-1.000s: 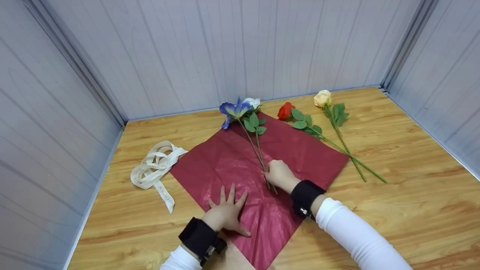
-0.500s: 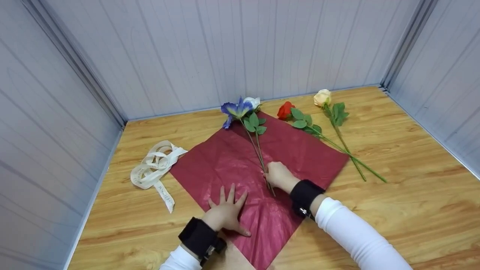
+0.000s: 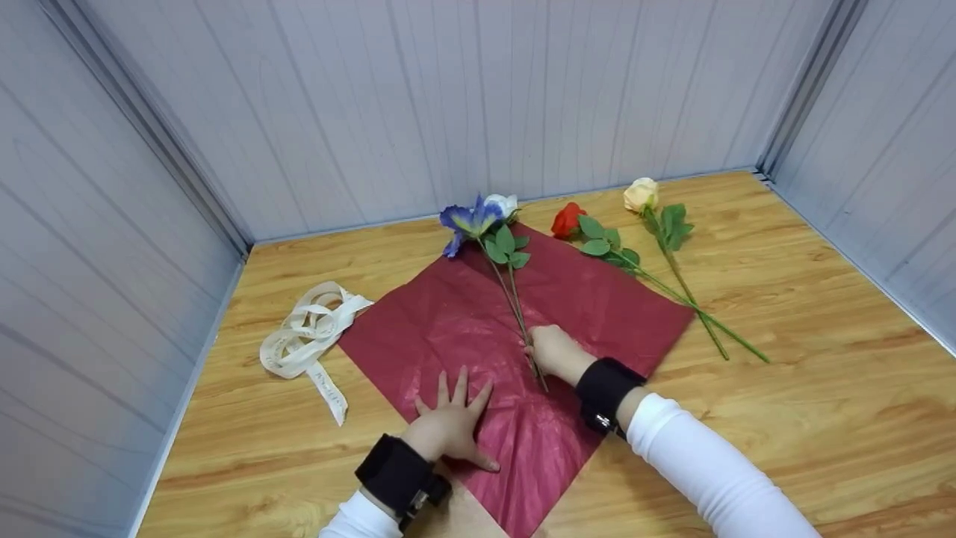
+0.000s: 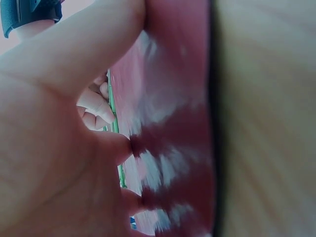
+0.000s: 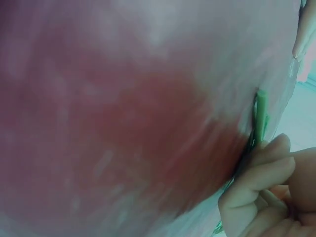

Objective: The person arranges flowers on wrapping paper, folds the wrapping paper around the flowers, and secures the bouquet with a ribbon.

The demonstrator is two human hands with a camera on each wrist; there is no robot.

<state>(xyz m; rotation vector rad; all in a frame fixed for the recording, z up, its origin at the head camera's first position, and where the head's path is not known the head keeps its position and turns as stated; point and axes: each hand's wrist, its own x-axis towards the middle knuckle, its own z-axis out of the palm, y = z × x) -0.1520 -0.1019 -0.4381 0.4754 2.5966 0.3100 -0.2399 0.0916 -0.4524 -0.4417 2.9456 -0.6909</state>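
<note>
A dark red sheet of wrapping paper (image 3: pixel 418 314) lies on the table like a diamond. My left hand (image 3: pixel 448 427) rests on its near part with the fingers spread, fingertips against the paper in the left wrist view. With curled fingers my right hand (image 3: pixel 556 350) holds the lower stems of two flowers, a blue-purple iris (image 3: pixel 472 218) and a white rose (image 3: pixel 502 205). Their heads reach past the paper's far corner, and the rose is partly behind the iris. In the right wrist view, green stem ends (image 5: pixel 261 111) stick out beyond the fingers, close over the paper.
A red rose (image 3: pixel 567 221) and a cream rose (image 3: pixel 641 196) lie to the right with their stems crossed, the red one overlapping the paper's edge. White printed ribbon (image 3: pixel 317 321) is heaped at the left. Pale panel walls (image 3: pixel 478 104) enclose the wooden table (image 3: pixel 821 359).
The iris has shifted very slightly right, and its stem end now sits closer to the rose's. My right hand has lowered a touch; the left has stayed put.
</note>
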